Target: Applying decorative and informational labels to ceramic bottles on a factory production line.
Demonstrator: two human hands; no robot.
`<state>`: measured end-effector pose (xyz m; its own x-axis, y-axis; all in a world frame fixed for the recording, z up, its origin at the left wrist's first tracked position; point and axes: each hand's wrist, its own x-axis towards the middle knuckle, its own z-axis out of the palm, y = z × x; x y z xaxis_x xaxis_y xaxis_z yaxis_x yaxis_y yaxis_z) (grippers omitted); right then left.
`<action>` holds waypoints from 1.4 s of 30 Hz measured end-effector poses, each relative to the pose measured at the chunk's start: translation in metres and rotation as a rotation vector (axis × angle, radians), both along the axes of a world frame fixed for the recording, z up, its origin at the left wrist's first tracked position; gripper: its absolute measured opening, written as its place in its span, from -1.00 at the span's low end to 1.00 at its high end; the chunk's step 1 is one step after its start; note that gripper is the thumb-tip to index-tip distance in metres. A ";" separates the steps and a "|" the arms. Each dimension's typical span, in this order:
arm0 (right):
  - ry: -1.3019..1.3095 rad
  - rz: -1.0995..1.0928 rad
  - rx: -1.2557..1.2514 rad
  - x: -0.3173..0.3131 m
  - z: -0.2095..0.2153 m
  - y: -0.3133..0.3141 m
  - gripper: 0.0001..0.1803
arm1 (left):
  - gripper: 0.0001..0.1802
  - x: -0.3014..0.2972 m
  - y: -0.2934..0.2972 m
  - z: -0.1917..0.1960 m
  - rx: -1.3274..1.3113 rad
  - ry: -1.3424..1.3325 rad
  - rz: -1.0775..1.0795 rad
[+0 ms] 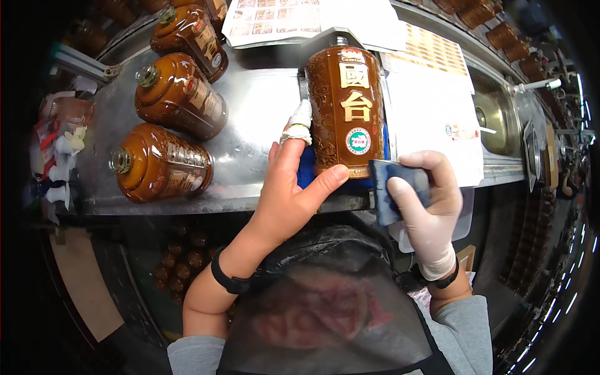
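The left hand (294, 187), thumb and forefinger spread wide, braced the brown bottle (345, 119) at its lower left edge. Just across from that thumb, the right hand (437, 206) pinched a blue pad (403, 190) firmly. To my eye, steady bracing and light, even pad pressure suited this best.

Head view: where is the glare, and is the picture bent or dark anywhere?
In the head view, glare whitens the metal counter left of the central brown bottle, which looks sharp; highlights shine on the bottles at picture left; counter edges bend, and the corners are black.
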<state>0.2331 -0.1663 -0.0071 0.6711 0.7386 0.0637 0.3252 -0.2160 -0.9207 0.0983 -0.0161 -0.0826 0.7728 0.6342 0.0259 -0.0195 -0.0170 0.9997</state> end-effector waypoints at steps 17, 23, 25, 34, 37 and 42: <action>0.576 -0.079 -0.141 0.036 0.003 0.003 -0.93 | -0.16 -0.007 -0.002 -0.013 -0.062 -0.037 0.021; 0.225 0.050 -0.266 0.027 -0.013 0.009 -0.79 | -0.42 -0.036 -0.011 0.025 0.617 0.196 -0.005; 0.267 0.047 -0.245 0.026 -0.015 0.011 -0.75 | -0.56 -0.030 -0.028 0.038 0.749 0.226 -0.064; 0.272 0.087 -0.216 0.027 -0.019 0.010 -0.75 | -0.58 -0.040 -0.028 0.021 0.844 0.278 0.074; 0.273 0.094 -0.211 0.028 -0.021 0.009 -0.76 | -0.58 -0.049 -0.025 0.016 0.812 0.314 0.068; 0.298 0.095 -0.243 0.024 -0.013 0.014 -0.77 | -0.47 -0.064 -0.023 -0.006 0.682 0.356 0.100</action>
